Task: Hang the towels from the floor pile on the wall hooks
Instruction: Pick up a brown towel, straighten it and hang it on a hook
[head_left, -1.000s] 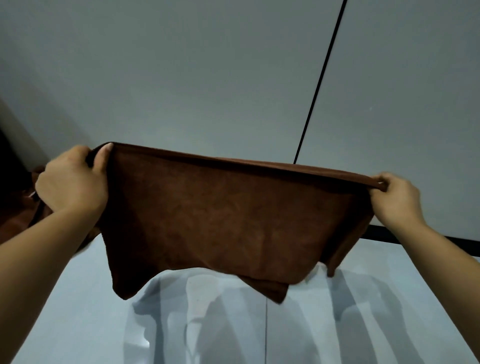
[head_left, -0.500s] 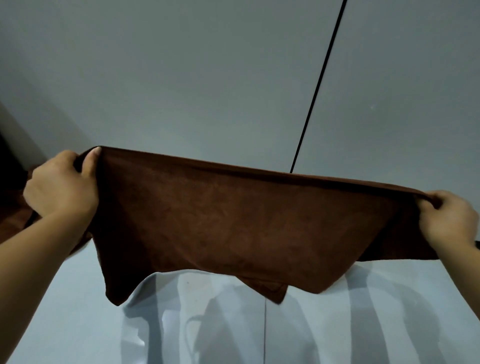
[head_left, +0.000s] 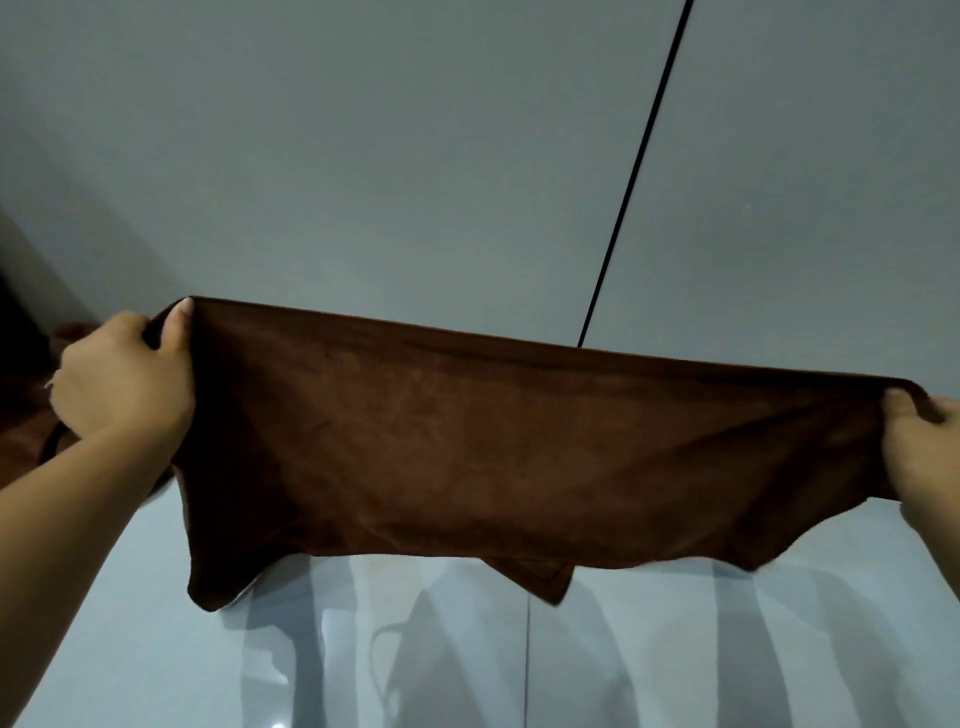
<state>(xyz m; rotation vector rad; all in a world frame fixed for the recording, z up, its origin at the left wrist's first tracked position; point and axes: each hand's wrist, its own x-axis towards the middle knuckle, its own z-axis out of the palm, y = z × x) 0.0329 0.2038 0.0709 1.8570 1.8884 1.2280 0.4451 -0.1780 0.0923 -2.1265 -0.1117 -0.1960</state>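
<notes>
A dark brown towel (head_left: 493, 447) is stretched wide in front of me, its top edge taut and its lower edge hanging in ragged points. My left hand (head_left: 122, 379) grips the towel's upper left corner, thumb on the front. My right hand (head_left: 919, 447) grips the upper right corner at the frame's right edge, partly cut off. Behind my left hand, more brown cloth (head_left: 26, 421) shows at the far left, mostly hidden. No hook is visible.
A grey wall (head_left: 363, 156) with a thin black vertical seam (head_left: 639, 171) fills the upper view. Below the towel lies a glossy pale floor (head_left: 675, 649) with reflections and a tile joint.
My right hand has moved further right, towards the frame's edge, pulling the towel wider and tauter. My left hand has stayed roughly in place.
</notes>
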